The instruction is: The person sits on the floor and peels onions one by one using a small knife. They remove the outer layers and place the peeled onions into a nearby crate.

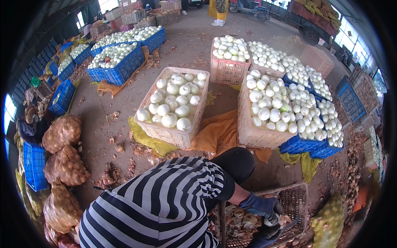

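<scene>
My left hand (pixel 266 208), in a blue-grey work glove, reaches out from a black-and-white striped sleeve. It grips an onion (pixel 284 220), mostly hidden by the fingers. Close below it, my right hand (pixel 266 235), also gloved, is closed around a knife (pixel 291 223) whose blade points right; the handle is hidden. Both hands are over a dark plastic mesh crate (pixel 299 198) with onion skins and trimmings (pixel 240 220) inside. Beyond my knee stand a pink crate of peeled white onions (pixel 170 107) and a fuller pink crate (pixel 263 136).
Blue crates of peeled onions (pixel 114 66) stand farther off. Net sacks of unpeeled onions (pixel 66 166) line the left; a yellow net sack (pixel 328 220) lies right. Orange netting (pixel 217 131) and loose skins cover parts of the floor. A person in yellow (pixel 218 11) stands at the back.
</scene>
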Motion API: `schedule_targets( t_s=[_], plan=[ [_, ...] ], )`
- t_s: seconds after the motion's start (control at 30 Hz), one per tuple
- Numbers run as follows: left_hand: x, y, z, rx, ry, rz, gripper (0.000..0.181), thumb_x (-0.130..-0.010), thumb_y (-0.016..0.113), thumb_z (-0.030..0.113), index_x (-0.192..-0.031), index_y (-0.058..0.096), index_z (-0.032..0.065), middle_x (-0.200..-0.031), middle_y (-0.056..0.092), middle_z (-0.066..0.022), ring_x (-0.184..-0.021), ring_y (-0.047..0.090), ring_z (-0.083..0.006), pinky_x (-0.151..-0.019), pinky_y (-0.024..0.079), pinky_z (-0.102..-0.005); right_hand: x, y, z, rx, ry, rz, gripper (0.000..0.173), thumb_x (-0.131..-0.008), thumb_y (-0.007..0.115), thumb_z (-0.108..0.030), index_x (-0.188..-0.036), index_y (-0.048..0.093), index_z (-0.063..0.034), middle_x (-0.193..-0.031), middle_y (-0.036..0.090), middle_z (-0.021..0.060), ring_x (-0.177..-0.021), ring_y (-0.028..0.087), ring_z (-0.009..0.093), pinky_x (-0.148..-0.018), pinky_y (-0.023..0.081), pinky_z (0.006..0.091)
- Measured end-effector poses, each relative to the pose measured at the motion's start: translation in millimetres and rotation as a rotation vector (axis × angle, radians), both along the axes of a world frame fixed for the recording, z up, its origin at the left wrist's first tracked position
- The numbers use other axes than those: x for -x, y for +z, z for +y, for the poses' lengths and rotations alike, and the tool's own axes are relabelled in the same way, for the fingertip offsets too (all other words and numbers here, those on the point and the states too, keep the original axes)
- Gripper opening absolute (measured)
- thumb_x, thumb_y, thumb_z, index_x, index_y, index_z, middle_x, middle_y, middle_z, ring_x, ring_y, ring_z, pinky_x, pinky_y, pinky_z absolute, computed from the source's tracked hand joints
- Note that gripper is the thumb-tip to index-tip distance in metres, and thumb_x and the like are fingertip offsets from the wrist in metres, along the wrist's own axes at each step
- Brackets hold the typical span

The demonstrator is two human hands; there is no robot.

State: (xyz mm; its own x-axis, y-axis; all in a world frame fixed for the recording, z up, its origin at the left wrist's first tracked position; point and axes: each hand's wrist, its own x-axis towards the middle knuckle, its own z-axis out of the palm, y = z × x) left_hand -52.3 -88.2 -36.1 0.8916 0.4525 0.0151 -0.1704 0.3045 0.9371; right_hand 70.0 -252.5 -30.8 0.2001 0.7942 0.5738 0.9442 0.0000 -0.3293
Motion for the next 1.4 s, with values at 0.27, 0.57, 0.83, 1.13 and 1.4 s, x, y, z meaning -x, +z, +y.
schedule_targets(
  t_s=[0.27, 0.57, 0.83, 1.13, 1.4],
  plan=[
    [-9.8, -21.7, -15.3, 0.363, -0.204, -0.262, 0.037, -0.092, 0.06, 0.013, -0.127, 0.059, 0.0037, -0.117, 0.064, -0.0026, -0.104, 0.058, -0.0131, -0.089, 0.047, -0.0295, -26.2, -44.6, 7.1, -0.349, -0.122, 1.093, 0.033, -0.097, 0.064, -0.02, -0.123, 0.053, -0.003, -0.099, 0.065, 0.0112, -0.076, 0.064, 0.019, -0.059, 0.055, 0.0328],
    [10.2, 25.4, -11.0, 0.692, -0.385, -0.247, 0.062, -0.081, 0.058, 0.001, -0.142, 0.044, 0.0001, -0.137, 0.053, -0.0174, -0.124, 0.055, -0.0304, -0.105, 0.049, -0.0433, -13.9, 42.3, -10.3, -0.27, -0.04, 1.636, 0.027, -0.101, 0.056, -0.029, -0.112, 0.059, -0.0048, -0.077, 0.061, 0.0045, -0.058, 0.056, 0.012, -0.047, 0.043, 0.0237],
    [46.3, 14.0, -36.3, 0.885, -0.28, -0.371, 0.044, -0.087, 0.059, 0.012, -0.129, 0.054, -0.001, -0.127, 0.061, -0.017, -0.12, 0.059, -0.0315, -0.099, 0.052, -0.0511, -24.4, 21.4, -34.0, 0.4, -0.467, 0.625, 0.046, -0.091, 0.07, -0.027, -0.124, 0.057, 0.0011, -0.083, 0.066, 0.0073, -0.071, 0.062, 0.017, -0.057, 0.048, 0.0302],
    [200.6, 52.3, 14.6, 0.619, 0.186, -0.475, 0.044, -0.09, 0.062, 0.016, -0.129, 0.051, -0.001, -0.12, 0.063, -0.0154, -0.11, 0.064, -0.0287, -0.086, 0.058, -0.0435, -3.3, -50.6, -59.0, 0.421, -0.254, 0.373, 0.034, -0.099, 0.054, -0.019, -0.116, 0.058, 0.01, -0.112, 0.064, 0.0291, -0.099, 0.062, 0.038, -0.088, 0.048, 0.0426],
    [422.8, 20.2, 30.5, 0.207, 1.082, 0.065, 0.049, -0.092, 0.064, 0.02, -0.132, 0.051, -0.004, -0.121, 0.06, -0.0118, -0.108, 0.064, -0.0247, -0.083, 0.059, -0.038, 15.2, -76.6, -50.2, 0.614, -0.307, 0.42, 0.029, -0.096, 0.055, -0.022, -0.104, 0.06, 0.0048, -0.087, 0.065, 0.0197, -0.076, 0.059, 0.03, -0.072, 0.048, 0.042]
  ],
)
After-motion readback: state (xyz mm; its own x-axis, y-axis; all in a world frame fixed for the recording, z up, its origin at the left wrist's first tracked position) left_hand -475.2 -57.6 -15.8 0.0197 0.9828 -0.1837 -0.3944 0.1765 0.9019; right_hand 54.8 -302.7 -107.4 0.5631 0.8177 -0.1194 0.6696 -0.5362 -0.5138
